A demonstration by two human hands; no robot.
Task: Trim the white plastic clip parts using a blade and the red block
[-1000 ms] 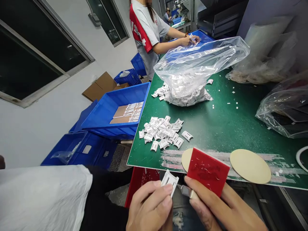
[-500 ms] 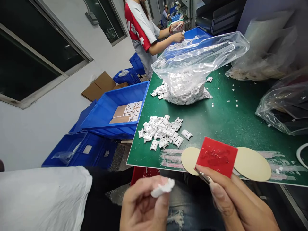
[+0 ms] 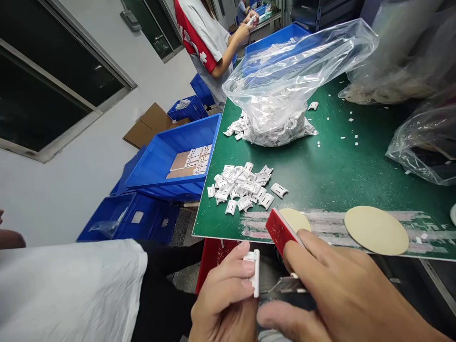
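Honestly, the left hand [image 3: 223, 297] is pinching a white plastic clip [image 3: 254, 271] right beside the blade [image 3: 283, 285] under the right hand [image 3: 338, 285], which grips a red block [image 3: 280, 232]; one slip and that's a cut.

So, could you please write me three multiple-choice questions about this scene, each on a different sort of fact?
1. How many round beige discs lie on the green mat?
A. One
B. Three
C. Two

2. Where is the loose pile of white clips relative to the clear plastic bag?
A. Inside it
B. Nearer the hands
C. Farther from the hands

3. What is the state of the white clip by the left hand?
A. Held in that hand
B. Lying on the mat
C. Dropped in a blue crate

Answers:
1. C: two discs show along the mat's near edge.
2. B: the pile lies on the mat between the bag and the hands.
3. A: the fingers pinch it above the floor.
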